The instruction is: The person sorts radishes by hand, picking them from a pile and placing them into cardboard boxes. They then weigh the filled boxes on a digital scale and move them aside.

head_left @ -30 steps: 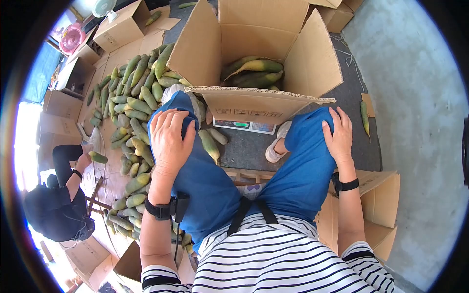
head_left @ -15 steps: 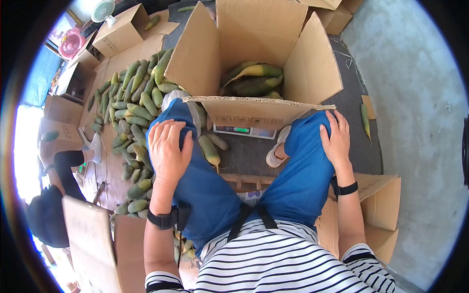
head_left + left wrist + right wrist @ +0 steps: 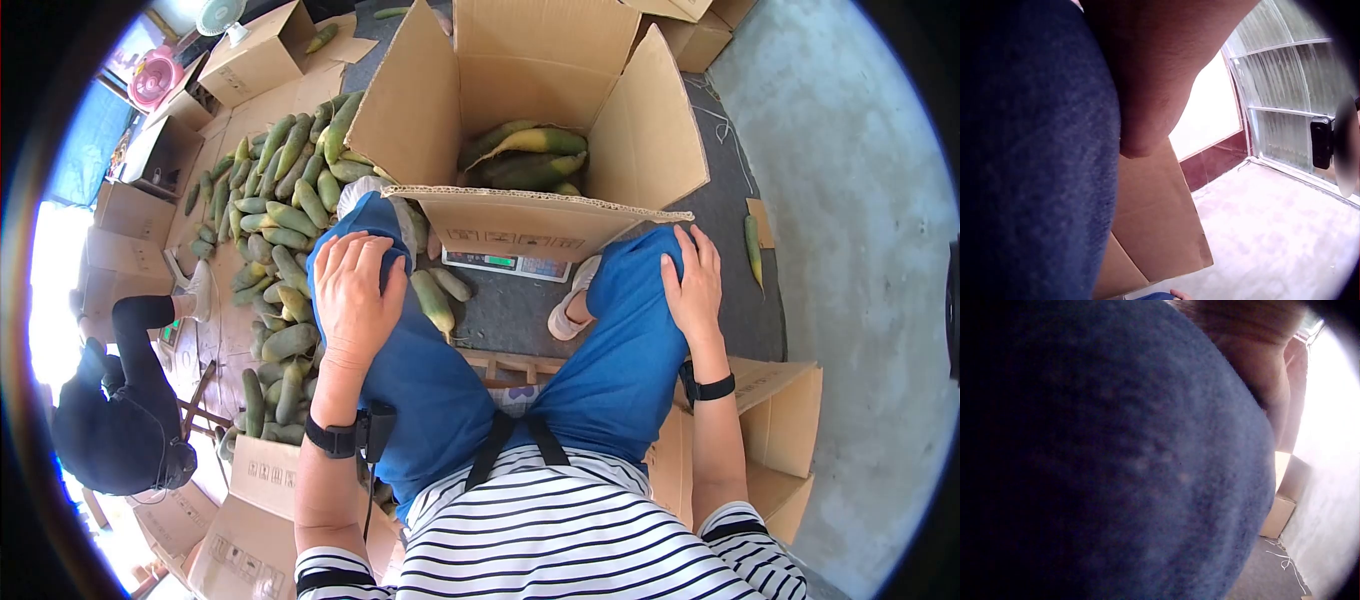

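The left grip [image 3: 357, 298] lies relaxed with its fingers extended over the person's left knee, holding nothing. The right grip [image 3: 692, 287] rests the same way on the right knee, fingers extended and slightly spread, also holding nothing.

Ahead of the knees stands a large cardboard box [image 3: 533, 75], its top open and its flaps raised, the near one leaning out toward the person. Low inside it lie several long green vegetables [image 3: 540, 141], one yellow toward its pointed end; how many lie beneath them cannot be told. A scale [image 3: 507, 264] with a lit green display shows just below the near flap.

Two loose vegetables [image 3: 434, 304] lie on the dark floor covering [image 3: 510, 325] near the left knee, and a big pile of vegetables [image 3: 287, 220] spreads over flattened cardboard to the left. At the far right, a single long vegetable [image 3: 753, 245] lies partly on a small cardboard piece [image 3: 764, 222].

An open carton [image 3: 777, 415] sits beside the right thigh; its visible inside shows bare cardboard. Another carton [image 3: 250, 62] stands at the upper left, with one vegetable [image 3: 322, 38] at its open side. A second person [image 3: 112, 425] in dark clothing is beyond the pile.
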Motion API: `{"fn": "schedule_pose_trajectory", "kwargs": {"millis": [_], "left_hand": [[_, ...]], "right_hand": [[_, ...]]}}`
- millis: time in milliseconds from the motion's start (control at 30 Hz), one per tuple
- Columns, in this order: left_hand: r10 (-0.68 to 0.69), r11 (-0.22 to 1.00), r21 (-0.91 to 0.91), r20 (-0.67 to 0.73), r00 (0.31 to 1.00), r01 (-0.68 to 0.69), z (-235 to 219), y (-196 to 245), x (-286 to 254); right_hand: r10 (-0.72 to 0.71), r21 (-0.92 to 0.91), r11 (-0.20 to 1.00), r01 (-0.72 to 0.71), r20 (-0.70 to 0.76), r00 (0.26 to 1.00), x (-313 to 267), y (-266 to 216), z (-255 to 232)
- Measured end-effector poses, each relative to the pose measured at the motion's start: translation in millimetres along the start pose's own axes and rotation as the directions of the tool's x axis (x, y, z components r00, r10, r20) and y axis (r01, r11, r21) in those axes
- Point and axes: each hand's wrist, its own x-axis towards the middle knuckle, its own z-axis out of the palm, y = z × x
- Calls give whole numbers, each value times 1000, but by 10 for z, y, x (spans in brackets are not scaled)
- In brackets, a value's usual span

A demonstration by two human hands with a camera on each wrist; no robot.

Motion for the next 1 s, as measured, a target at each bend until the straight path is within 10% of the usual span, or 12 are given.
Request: {"fn": "schedule_pose_trajectory", "kwargs": {"millis": [567,633,833,933,1000], "left_hand": [[-1,998,-62,-101,995,-5,50,-21,-20],[-17,996,-87,-54,998,12,31,-29,-20],[-26,996,-82,-44,999,23,61,-26,-13],[-24,997,-81,-56,998,20,63,-21,-11],[-28,997,-73,-62,998,24,72,-17,-17]], "right_hand": [[-156,-239,957,164,53,986,-40,-275,-329],[-238,205,961,187,262,936,-36,-609,-676],[-592,946,322,36,172,788,-68,-1720,-1542],[-775,956,-280,-88,-171,608,-7,-2068,-1627],[-798,909,-365,-203,-193,571,-68,-2252,-1644]]}}
